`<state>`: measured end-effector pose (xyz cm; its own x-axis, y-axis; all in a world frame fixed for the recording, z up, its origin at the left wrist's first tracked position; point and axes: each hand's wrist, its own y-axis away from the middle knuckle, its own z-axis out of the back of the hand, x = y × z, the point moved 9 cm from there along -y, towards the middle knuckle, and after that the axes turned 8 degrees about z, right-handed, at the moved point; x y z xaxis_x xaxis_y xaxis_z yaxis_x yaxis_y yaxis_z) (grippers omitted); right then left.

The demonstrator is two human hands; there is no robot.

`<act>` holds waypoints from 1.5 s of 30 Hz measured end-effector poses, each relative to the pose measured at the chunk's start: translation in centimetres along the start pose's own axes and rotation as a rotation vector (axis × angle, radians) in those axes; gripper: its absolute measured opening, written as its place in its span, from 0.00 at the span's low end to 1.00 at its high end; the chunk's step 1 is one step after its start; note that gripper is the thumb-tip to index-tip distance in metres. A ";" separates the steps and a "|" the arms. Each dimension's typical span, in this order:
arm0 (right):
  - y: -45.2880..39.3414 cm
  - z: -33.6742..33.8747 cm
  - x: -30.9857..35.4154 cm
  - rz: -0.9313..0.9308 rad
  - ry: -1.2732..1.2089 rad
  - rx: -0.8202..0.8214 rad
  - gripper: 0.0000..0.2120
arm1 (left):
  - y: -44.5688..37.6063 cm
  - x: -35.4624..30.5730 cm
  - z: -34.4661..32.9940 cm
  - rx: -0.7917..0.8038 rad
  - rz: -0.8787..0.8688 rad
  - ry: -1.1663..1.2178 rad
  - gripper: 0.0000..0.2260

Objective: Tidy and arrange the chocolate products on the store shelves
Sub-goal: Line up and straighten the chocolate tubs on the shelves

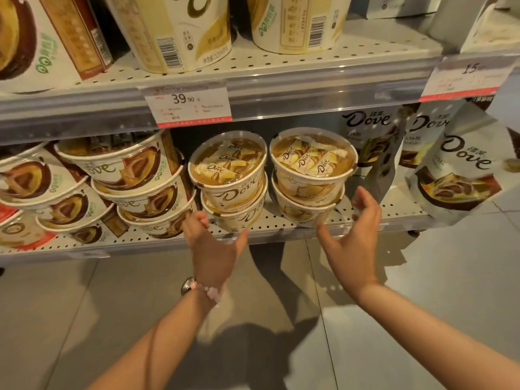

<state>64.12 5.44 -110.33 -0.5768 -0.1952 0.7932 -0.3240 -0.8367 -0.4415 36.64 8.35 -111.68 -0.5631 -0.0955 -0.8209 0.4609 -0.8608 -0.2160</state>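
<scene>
On the lower shelf (281, 220) stand two short stacks of pale Dove tubs, side by side near the front edge. The left stack (229, 181) is two tubs high, its top tub tipped toward me so I see the wrapped chocolates through the clear lid. The right stack (311, 175) is also two high, tipped the same way, just apart from the left one. My left hand (211, 243) is in front of the left stack's bottom tub, fingers loosely bent, thumb out toward the tub; whether my fingertips touch it I cannot tell, and I grip nothing. My right hand (351, 237) is spread in front of the right stack, fingers relaxed and apart, holding nothing, close to the bottom tub but not plainly touching. A bracelet (208, 291) sits on my left wrist. Left of the pale stacks lean darker brown tubs (123, 175), piled several high and slanting. To the right stand white Dove bags (455, 164). Above, a price tag (188, 104) reading 39.90 hangs on the upper shelf rail, with tall cream tubs (174, 32) above it. Below is grey floor (422, 277).
</scene>
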 end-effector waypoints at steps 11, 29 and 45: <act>-2.0 -5.9 -5.2 -0.328 -0.081 0.059 0.59 | -1.7 1.9 -5.0 0.053 0.270 0.131 0.55; -3.8 -4.6 -5.9 -0.312 -0.154 0.048 0.52 | -3.8 3.3 -4.0 0.143 0.147 0.189 0.42; -1.6 -7.0 -7.1 -0.318 -0.159 0.007 0.60 | -1.3 3.3 -6.3 0.032 0.318 0.301 0.52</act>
<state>63.55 11.76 -118.17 -0.3240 -0.0008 0.9460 -0.4637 -0.8715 -0.1595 38.47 12.26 -117.43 -0.1699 -0.2125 -0.9623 0.5545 -0.8279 0.0849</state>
